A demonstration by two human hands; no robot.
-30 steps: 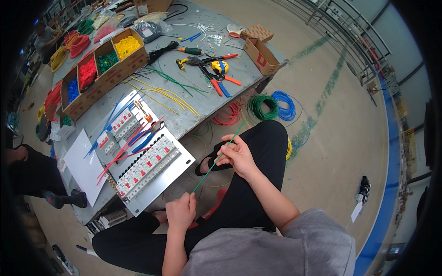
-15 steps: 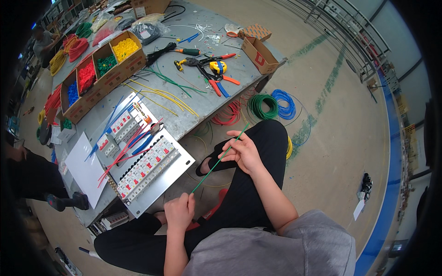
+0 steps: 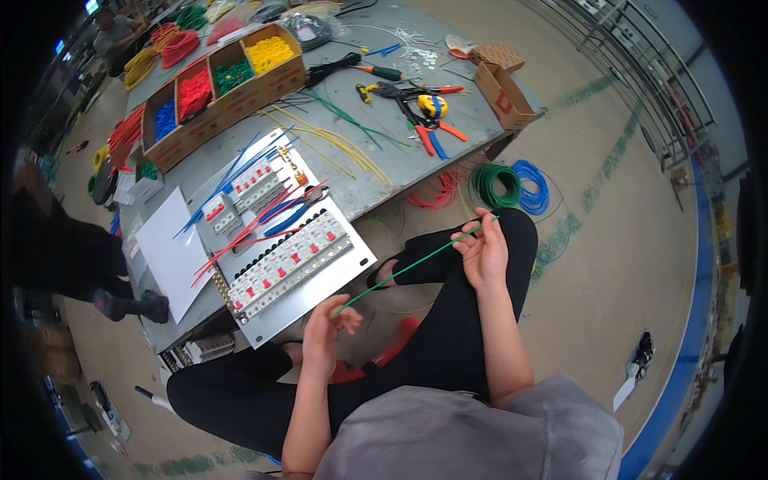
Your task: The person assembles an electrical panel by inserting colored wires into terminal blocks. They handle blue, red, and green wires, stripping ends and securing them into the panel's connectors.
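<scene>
A thin green wire (image 3: pixel 416 262) is stretched between my two hands above my lap, its right end higher than its left. My left hand (image 3: pixel 326 330) pinches the lower end near the front edge of a metal mounting plate (image 3: pixel 344 268). The upper end is held in the fingers of my right hand (image 3: pixel 486 250) over my right knee. On the plate stands a row of white circuit breakers (image 3: pixel 286 264) with red levers. Red wires (image 3: pixel 232 252) and blue-handled pliers (image 3: pixel 290 214) lie across the plate behind that row.
A cardboard box (image 3: pixel 228 100) with compartments of blue, red, green and yellow caps stands at the back left. Crimping tools (image 3: pixel 412 108), a yellow tape measure (image 3: pixel 432 106) and loose wires (image 3: pixel 332 148) lie on the grey table (image 3: pixel 392 210). Wire coils (image 3: pixel 496 186) lie on the floor. A person (image 3: pixel 68 240) stands at left.
My right hand has moved right and slightly up, and its palm has turned upward. My left hand's fingers have loosened and spread, with the wire still at them. The view has shifted left.
</scene>
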